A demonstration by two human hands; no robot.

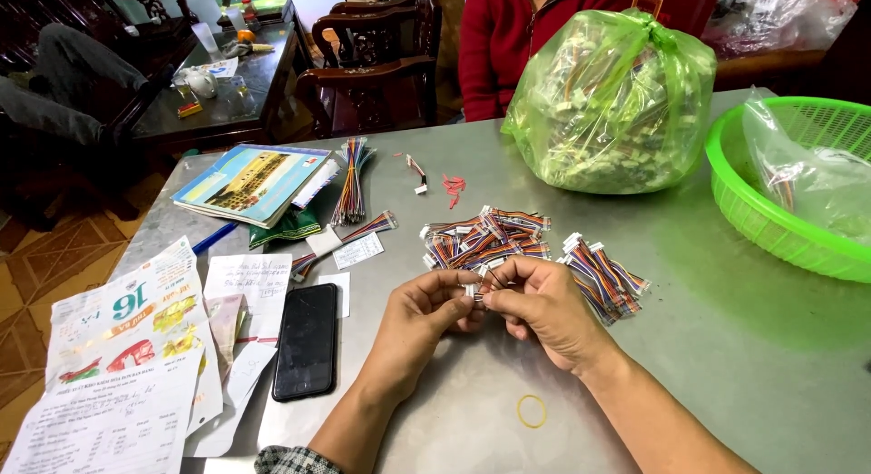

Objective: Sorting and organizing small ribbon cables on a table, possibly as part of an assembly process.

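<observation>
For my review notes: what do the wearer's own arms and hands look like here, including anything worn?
Both hands are bare: the left hand and right hand show no gloves, rings or watch. The forearms are uncovered down to the frame's edge. At the left arm's lower end a checked sleeve in grey and white shows, pushed up near the elbow. No sleeve shows on the right arm.

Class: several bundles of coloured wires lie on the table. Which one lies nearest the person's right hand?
The fanned bundle just right of the right hand; the other bundles lie farther off, up the table.
</observation>
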